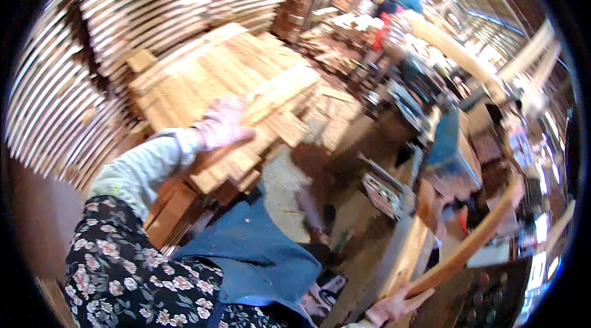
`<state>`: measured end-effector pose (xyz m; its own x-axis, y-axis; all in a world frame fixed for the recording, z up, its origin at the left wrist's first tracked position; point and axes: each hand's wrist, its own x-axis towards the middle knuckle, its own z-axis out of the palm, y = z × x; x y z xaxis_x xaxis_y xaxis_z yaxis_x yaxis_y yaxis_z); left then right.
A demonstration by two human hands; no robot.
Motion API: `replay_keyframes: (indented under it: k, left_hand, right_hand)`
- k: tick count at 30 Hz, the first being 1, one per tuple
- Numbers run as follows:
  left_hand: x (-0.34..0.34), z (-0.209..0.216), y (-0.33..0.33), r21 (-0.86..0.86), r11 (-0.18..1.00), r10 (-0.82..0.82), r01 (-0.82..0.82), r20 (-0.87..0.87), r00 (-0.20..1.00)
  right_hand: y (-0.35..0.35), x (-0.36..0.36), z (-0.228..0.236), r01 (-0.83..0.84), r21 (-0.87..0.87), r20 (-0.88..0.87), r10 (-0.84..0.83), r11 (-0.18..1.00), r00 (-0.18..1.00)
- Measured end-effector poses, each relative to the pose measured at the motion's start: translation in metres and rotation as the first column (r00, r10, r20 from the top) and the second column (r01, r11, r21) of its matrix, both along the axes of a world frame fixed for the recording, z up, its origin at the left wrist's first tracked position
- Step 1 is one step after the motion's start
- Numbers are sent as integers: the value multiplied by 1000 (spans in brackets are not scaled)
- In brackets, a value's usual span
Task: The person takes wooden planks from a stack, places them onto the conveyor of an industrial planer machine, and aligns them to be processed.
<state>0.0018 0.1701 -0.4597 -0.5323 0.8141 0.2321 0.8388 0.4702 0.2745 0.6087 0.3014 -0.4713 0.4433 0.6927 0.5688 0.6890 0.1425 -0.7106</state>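
Left hand (221, 124), gloved, lies flat and spread on the board stack (246, 88) at ten o'clock. Right hand (394, 306) at five o'clock grips a long curved slat (474, 239) by its end only; it could swing into the saw table (452, 156).

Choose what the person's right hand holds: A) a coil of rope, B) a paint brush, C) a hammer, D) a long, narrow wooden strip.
D: the right hand at the lower edge grips a long wooden strip that runs up to the right.
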Motion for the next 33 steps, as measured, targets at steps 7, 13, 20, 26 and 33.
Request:
replay_keyframes:
  k: [7,13,20,26,33]
  left_hand:
    - [-81,7,-6,229,965,131,-124,-15,991]
    - [-209,23,-30,-24,920,377,-392,-231,897]
    - [-276,1,-20,75,847,525,-527,45,850]
    - [-265,32,-27,-302,711,681,-635,70,729]
    - [-231,60,-9,-145,810,555,-568,-119,823]
  right_hand:
    - [58,-13,-15,-243,-77,-75,238,967,968]
    - [-122,22,11,-175,-222,401,253,959,880]
    - [-249,95,-7,104,-446,712,282,889,643]
    - [-164,58,16,-67,-222,786,220,973,578]
    - [72,15,-24,-19,-357,461,194,934,866]
